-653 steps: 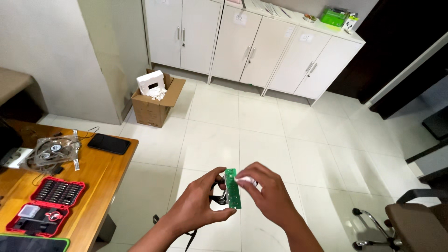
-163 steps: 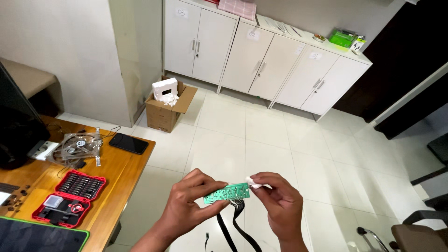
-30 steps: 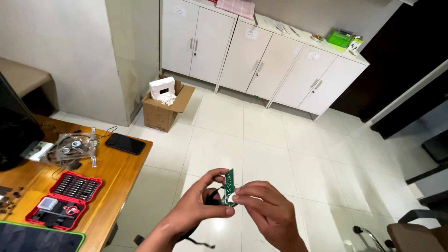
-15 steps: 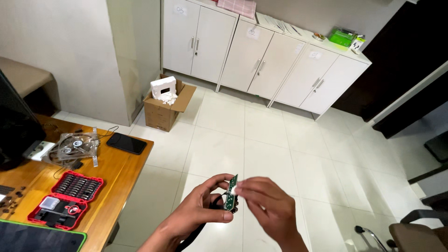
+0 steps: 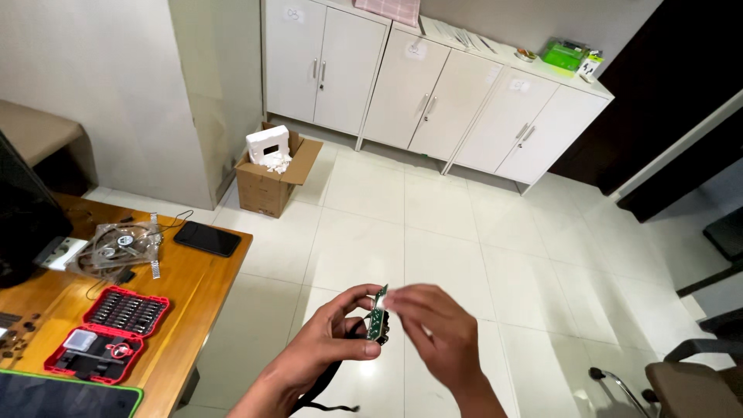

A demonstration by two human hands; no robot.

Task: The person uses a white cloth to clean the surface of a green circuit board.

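Note:
My left hand [image 5: 329,348] pinches a small green circuit board [image 5: 378,318] between thumb and fingers, edge-on to the camera, over the white tiled floor. A black cable [image 5: 319,387] hangs from beneath it. My right hand [image 5: 437,337] is blurred right beside the board, its fingertips at the board's upper edge with something small and white between them; what it is I cannot make out.
A wooden desk [image 5: 197,290] at the left carries a red screwdriver-bit case [image 5: 108,333], a bagged fan [image 5: 116,248], a black phone [image 5: 207,238] and a monitor [image 5: 23,217]. An open cardboard box [image 5: 272,174] stands by white cabinets [image 5: 433,101]. A chair [image 5: 689,383] is at bottom right.
Over the last second both hands drifted slightly right and down with the board still edge-on. The right hand's fingers shifted along the board's top edge and are now blurred.

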